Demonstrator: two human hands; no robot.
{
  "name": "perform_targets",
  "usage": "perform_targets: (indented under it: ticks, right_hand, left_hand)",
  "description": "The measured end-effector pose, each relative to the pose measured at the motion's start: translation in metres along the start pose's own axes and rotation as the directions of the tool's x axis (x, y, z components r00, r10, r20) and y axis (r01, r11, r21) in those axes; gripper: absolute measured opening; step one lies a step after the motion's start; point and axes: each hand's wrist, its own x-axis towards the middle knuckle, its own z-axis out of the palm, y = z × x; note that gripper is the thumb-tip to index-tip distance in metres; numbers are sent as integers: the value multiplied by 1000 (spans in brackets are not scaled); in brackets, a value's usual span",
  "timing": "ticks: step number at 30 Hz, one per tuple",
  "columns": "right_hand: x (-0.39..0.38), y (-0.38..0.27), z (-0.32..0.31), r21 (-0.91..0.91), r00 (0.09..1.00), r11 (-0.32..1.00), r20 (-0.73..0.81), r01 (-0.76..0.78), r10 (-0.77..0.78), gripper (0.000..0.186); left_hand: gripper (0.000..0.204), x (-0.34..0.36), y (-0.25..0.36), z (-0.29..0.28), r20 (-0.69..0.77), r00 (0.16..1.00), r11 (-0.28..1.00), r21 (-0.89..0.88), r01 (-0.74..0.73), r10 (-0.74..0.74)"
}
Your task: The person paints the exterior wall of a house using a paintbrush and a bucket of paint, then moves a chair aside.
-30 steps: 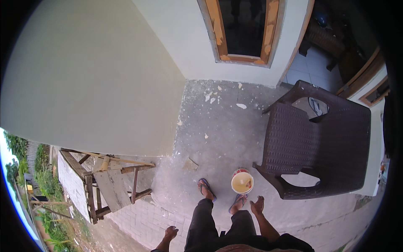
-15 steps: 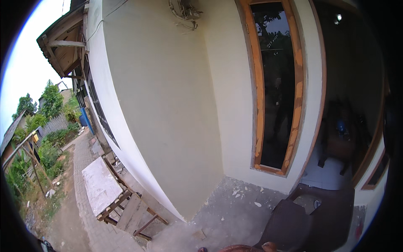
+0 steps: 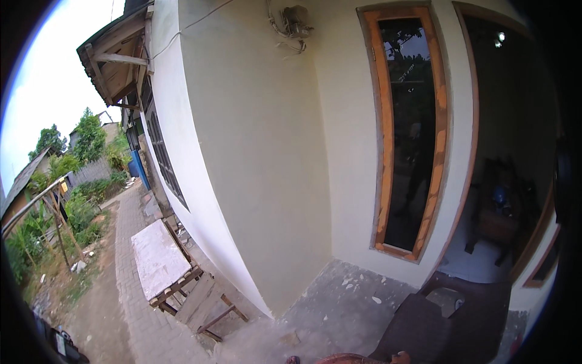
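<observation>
Neither my left hand nor my right hand can be made out in the head view. At the bottom edge, right of the middle, shows the top of a reddish-brown curved thing point(image 3: 351, 359), mostly cut off, with a small rounded end beside it. Its kind is unclear. Close to it on the right stands a dark brown chair point(image 3: 424, 330), seemingly plastic, with an opening through its back. Behind the chair is a tall, narrow window point(image 3: 412, 133) with dark glass and a patchy orange-brown wooden frame.
A low wooden table point(image 3: 160, 258) with a pale top stands at the left by a paved path point(image 3: 134, 291). White flakes lie on the grey floor point(image 3: 339, 303). The doorway at the right shows dark furniture point(image 3: 494, 212). A wall box point(image 3: 297, 23) has loose wires.
The view has turned a little left and up, so the wall, window and table sit further right. A dark object shows more at the lower left edge.
</observation>
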Motion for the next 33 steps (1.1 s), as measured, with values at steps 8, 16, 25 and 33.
perform_targets:
  ticks: [8,16,25,33]
  right_hand:
    - [-47,74,-12,19,970,990,-195,-142,143,35]
    - [-25,107,-22,70,790,983,-607,167,-91,47]
    - [-102,126,-46,498,736,769,-324,-401,594,74]
    - [-61,104,-184,353,627,910,-665,-217,407,81]
  left_hand:
    - [49,-36,-45,18,55,997,999,15,49,-50]
    - [53,-34,-59,37,140,979,937,-296,184,-148]
    - [54,38,38,10,64,998,961,-275,16,2]
    - [42,42,260,122,580,749,908,-412,-70,321]
